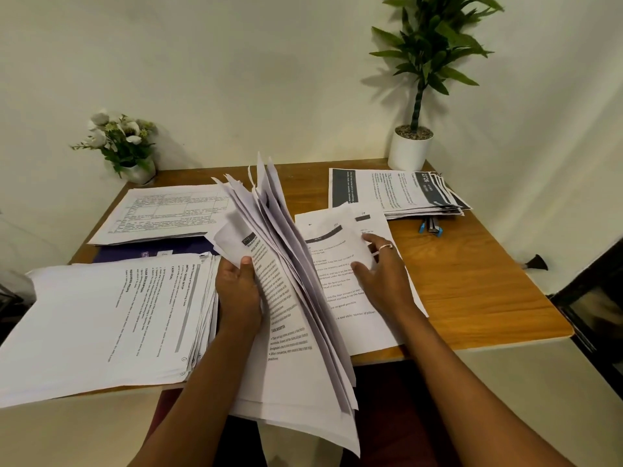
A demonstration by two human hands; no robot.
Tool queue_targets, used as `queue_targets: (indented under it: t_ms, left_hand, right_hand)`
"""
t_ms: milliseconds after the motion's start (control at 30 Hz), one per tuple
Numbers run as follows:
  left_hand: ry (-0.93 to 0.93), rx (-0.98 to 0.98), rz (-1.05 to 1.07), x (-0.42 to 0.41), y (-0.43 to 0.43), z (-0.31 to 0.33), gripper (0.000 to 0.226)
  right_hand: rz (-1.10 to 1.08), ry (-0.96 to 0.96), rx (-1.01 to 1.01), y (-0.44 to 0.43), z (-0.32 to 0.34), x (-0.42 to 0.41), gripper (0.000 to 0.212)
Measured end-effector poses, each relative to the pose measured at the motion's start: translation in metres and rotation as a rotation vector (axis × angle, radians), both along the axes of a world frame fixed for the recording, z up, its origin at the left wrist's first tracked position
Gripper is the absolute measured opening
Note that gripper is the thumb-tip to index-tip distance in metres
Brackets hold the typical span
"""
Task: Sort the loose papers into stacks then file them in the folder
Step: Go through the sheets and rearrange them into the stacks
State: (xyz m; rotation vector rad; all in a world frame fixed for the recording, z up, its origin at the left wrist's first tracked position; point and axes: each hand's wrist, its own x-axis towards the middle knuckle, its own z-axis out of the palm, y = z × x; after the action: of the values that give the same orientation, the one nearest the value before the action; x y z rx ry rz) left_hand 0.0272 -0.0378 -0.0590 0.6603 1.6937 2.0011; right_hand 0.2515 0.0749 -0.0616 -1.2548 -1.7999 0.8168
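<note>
Sorting step, roughly mid-way by the look of it. The left hand grips the unsorted bundle upright over the near edge of the table, thumb clamped on the front printed page and fingers curled behind, with the sheets fanning apart at the top. The right hand lies flat with fingers spread on a single sheet just right of the bundle, holding nothing. Three piles are down: near-left stack, far-left stack with grid tables, far-right stack with dark headers. The folder (purple, mostly buried) lies flat under the far-left stack, with nothing filed in it as far as I can tell. To do the step well, read the front page's header before peeling it. Pinch one sheet only, since the fan is loose and two could come off together. Drop it on the pile with the matching layout and square the edges on landing. The bundle's lower end hangs past the table edge, so a firmer, lower grip looks wise. The sheet under the right hand reads like the start of a fourth pile, so set it clear of the far-right stack. Pens beside that stack could snag paper.
</note>
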Motion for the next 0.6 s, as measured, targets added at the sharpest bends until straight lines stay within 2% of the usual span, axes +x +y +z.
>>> queue_targets:
  t_ms: [167, 300, 367, 433, 600]
  left_hand:
    - [0.006, -0.007, -0.012, 0.002, -0.002, 0.004, 0.024]
    - [0.021, -0.024, -0.015, 0.001, -0.002, 0.003, 0.02]
    - [0.0, -0.024, 0.001, 0.0, -0.001, 0.001, 0.015]
    - [-0.049, -0.037, 0.02, 0.0, 0.0, -0.001, 0.021]
    - [-0.122, -0.062, 0.03, 0.003, 0.002, -0.002, 0.02]
  right_hand:
    - [-0.01, 0.107, -0.161, -0.004, 0.014, 0.002, 0.044]
    - [0.121, 0.177, -0.359, -0.006, 0.039, 0.01, 0.022]
    - [0.227, 0.233, -0.363, -0.01, 0.056, 0.012, 0.02]
    - [0.297, 0.298, -0.354, -0.015, 0.07, 0.012, 0.021]
    - [0.365, 0.297, -0.375, -0.022, 0.089, 0.006, 0.019]
